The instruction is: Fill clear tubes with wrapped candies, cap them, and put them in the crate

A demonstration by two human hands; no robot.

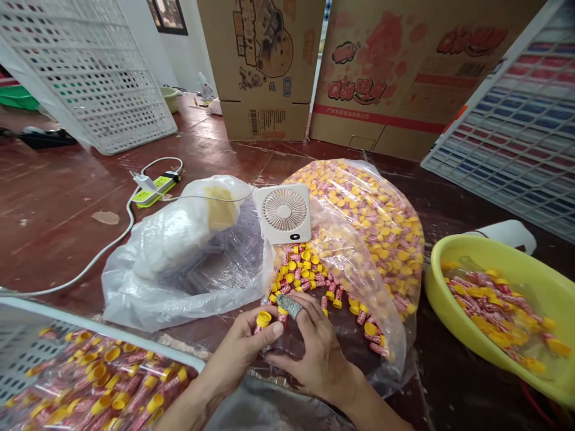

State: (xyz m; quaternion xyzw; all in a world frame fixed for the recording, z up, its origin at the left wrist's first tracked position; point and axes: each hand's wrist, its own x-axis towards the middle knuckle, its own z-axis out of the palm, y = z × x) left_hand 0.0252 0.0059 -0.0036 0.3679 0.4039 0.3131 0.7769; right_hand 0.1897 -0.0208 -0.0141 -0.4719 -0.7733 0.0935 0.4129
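Note:
My left hand (238, 353) pinches a small red-and-white tube with a yellow cap (262, 320) at the bottom middle. My right hand (314, 353) closes in beside it, its grey-taped forefinger (290, 305) curled over the same cluster of small tubes; what lies under its fingers is hidden. Both hands rest at the mouth of a big clear plastic bag (359, 227) full of several yellow-capped tubes. A loose heap of those tubes (305, 275) lies just beyond my fingers.
A small white fan (284, 212) stands behind the heap. A clear bag of white and transparent material (188, 251) lies left. A yellow-green basin (494, 305) of tubes sits right. A white crate (90, 371) holds packed tubes lower left. Cardboard boxes (265, 66), power strip (155, 188).

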